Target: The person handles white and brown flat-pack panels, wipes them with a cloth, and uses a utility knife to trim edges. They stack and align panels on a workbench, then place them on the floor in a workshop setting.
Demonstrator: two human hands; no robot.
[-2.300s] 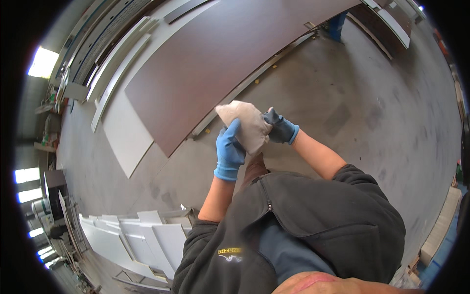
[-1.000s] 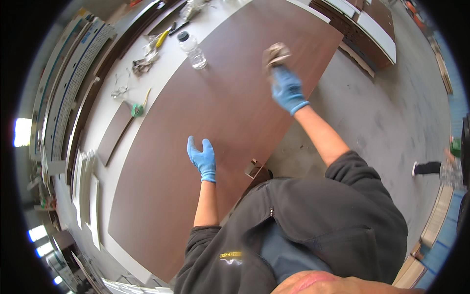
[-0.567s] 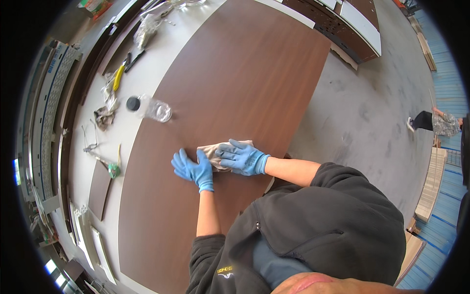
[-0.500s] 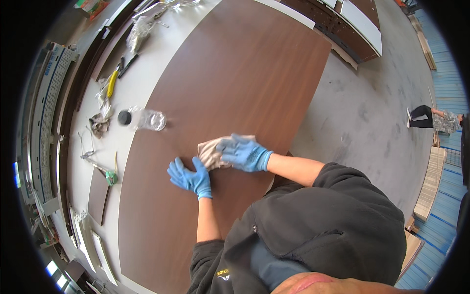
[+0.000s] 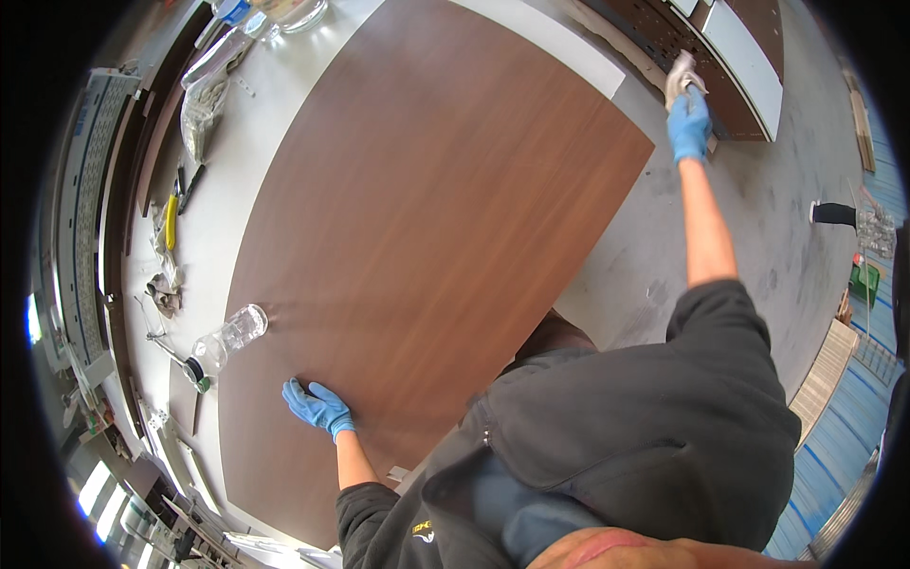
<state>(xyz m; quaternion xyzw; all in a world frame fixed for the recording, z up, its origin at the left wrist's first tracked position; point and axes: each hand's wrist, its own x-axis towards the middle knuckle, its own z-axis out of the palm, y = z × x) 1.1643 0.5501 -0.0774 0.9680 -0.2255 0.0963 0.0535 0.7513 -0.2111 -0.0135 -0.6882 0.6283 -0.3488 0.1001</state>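
Note:
A large brown wood-grain panel (image 5: 408, 218) lies in front of me. My left hand (image 5: 320, 408), in a blue glove, rests on its near left part with fingers stretched and holds nothing. My right hand (image 5: 690, 125), also blue-gloved, is reached far out past the panel's right edge. It grips a crumpled pale cloth (image 5: 681, 78), beside the dark brown boards (image 5: 720, 90) at the far right; whether the cloth touches them I cannot tell. A clear plastic bottle (image 5: 229, 339) with a black cap is at the panel's left edge, beyond my left hand.
On the pale table surface (image 5: 213, 228) at left are yellow-handled pliers (image 5: 172, 220), a plastic bag of small parts (image 5: 204, 104) and a crumpled rag (image 5: 163, 296). More clear bottles (image 5: 294, 11) stand far left. Grey floor (image 5: 635, 275) lies right; another person's leg (image 5: 834, 213) shows there.
My right hand has carried the cloth off the panel's middle to the far right. My left hand has slid a little left and nearer. The view has shifted.

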